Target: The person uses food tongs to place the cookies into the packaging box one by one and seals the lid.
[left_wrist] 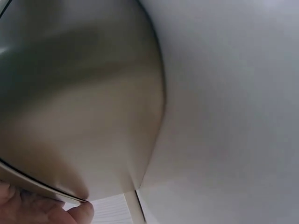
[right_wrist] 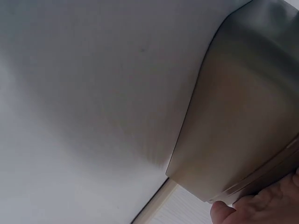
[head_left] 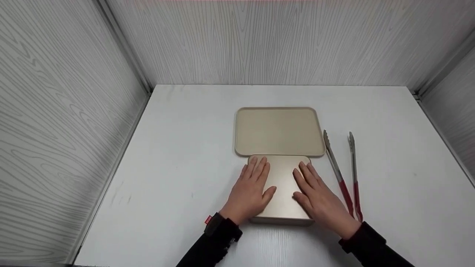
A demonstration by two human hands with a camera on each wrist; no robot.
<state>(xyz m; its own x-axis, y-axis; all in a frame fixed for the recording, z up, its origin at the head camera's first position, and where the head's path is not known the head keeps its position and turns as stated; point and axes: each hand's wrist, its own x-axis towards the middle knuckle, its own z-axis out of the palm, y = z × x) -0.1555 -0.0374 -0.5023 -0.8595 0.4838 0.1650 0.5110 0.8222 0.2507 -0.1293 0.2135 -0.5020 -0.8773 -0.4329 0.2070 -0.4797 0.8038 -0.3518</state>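
A gold metal box with a flat lid (head_left: 282, 189) stands near the front of the white table. My left hand (head_left: 246, 194) lies over the left part of the lid, its fingers straight and pointing away from me. On the right part rests my right hand (head_left: 322, 202), fingers also stretched out and angled inward. The left wrist view shows the box's side wall (left_wrist: 93, 135) standing on the table, with left fingertips (left_wrist: 80, 212) at the lid's edge. In the right wrist view, right fingers (right_wrist: 266, 207) reach along the opposite lid edge. Whatever the box contains is hidden.
A shallow beige tray (head_left: 280, 130) lies just behind the box, its near rim right at the box's far edge. Spread metal tongs (head_left: 334, 164) with red handles lie to the right, close to the right hand. Pale wood-grain panels (head_left: 237, 40) surround the table.
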